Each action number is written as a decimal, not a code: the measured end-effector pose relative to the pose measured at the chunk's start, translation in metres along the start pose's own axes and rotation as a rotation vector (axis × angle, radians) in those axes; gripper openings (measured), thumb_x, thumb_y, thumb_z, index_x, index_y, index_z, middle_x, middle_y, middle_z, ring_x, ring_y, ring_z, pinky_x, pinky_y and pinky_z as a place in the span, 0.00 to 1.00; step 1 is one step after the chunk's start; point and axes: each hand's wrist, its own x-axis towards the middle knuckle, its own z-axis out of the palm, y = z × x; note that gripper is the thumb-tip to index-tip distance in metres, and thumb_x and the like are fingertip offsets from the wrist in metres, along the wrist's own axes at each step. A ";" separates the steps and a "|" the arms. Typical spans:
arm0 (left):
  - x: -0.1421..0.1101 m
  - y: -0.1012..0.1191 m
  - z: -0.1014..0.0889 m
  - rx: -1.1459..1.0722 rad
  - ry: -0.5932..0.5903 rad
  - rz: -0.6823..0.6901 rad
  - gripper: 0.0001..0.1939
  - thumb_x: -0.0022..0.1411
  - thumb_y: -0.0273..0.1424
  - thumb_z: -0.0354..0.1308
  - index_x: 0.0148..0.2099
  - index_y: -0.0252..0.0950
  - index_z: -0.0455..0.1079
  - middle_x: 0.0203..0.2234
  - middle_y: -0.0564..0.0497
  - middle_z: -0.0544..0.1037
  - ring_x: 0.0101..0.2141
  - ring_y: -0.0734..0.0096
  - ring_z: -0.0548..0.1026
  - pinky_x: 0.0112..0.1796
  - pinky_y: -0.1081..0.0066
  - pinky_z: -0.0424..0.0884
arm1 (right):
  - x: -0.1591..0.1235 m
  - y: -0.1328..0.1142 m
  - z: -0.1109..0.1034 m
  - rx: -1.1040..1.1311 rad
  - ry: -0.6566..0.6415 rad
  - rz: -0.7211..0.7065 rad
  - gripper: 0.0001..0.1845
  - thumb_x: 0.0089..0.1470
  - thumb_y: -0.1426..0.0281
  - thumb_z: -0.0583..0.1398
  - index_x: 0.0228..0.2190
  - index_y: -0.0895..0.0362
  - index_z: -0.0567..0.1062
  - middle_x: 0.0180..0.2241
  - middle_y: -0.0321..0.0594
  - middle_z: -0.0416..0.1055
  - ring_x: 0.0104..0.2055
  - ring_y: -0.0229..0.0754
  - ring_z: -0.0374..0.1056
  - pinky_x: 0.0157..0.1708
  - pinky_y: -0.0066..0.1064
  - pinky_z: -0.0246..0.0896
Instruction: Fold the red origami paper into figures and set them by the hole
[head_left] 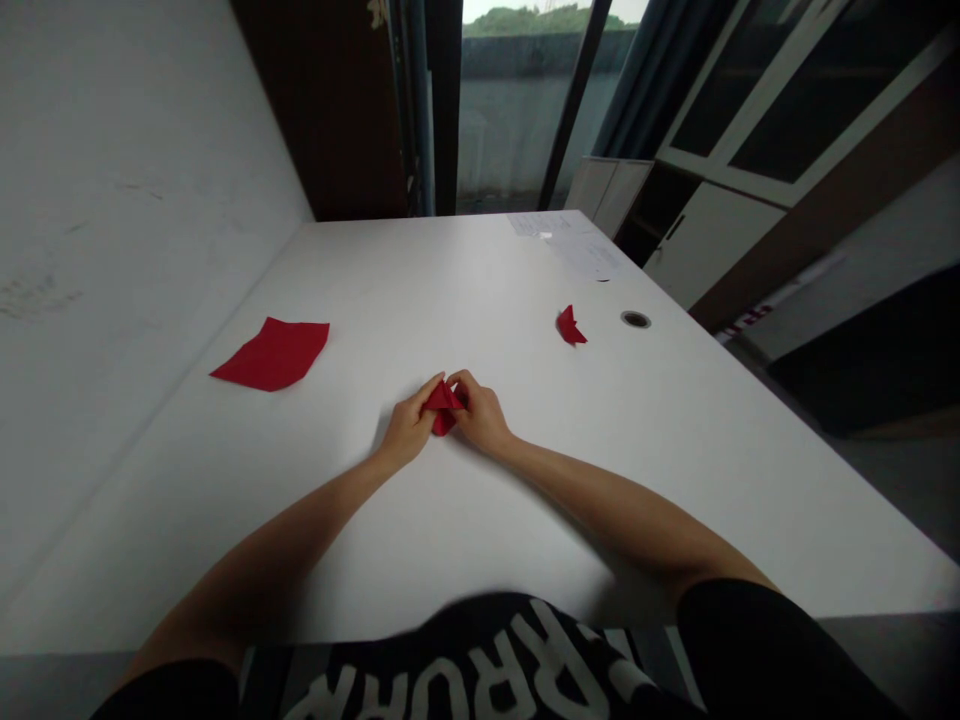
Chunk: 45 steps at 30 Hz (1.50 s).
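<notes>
Between my two hands is a piece of folded red paper (444, 398), held just above or on the white table. My left hand (410, 425) pinches its left side, thumb and fingers closed on the edge. My right hand (480, 412) grips the right side, with the index finger bent over the top. Raised folds show in the middle of the paper, and a lower flap hangs toward me. Parts of the paper are hidden behind my fingers.
A flat red paper sheet (274, 354) lies at the left near the wall. To the right sits a small folded red paper shape (571, 326), beside a round cable hole (635, 320). Printed sheets (581, 254) lie at the far end of the white table (420, 290).
</notes>
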 end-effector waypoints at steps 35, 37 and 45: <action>0.004 -0.019 0.005 -0.438 0.040 -0.047 0.30 0.63 0.26 0.52 0.66 0.42 0.60 0.64 0.51 0.63 0.64 0.64 0.60 0.64 0.59 0.56 | -0.002 0.008 -0.004 0.146 0.046 -0.168 0.21 0.51 0.76 0.56 0.49 0.55 0.68 0.38 0.39 0.74 0.34 0.39 0.68 0.34 0.28 0.63; 0.002 -0.016 0.006 -0.375 0.052 -0.012 0.29 0.64 0.26 0.52 0.67 0.41 0.59 0.65 0.51 0.61 0.65 0.64 0.58 0.65 0.59 0.53 | -0.003 0.005 -0.005 0.111 0.053 -0.182 0.22 0.52 0.76 0.55 0.50 0.55 0.69 0.41 0.40 0.75 0.37 0.40 0.70 0.35 0.28 0.64; -0.009 0.006 0.010 -0.371 0.002 -0.015 0.42 0.64 0.28 0.57 0.73 0.43 0.38 0.62 0.42 0.64 0.58 0.61 0.69 0.54 0.62 0.71 | -0.002 0.006 -0.009 0.017 0.104 -0.304 0.21 0.54 0.75 0.58 0.51 0.56 0.71 0.49 0.43 0.74 0.49 0.44 0.70 0.48 0.34 0.64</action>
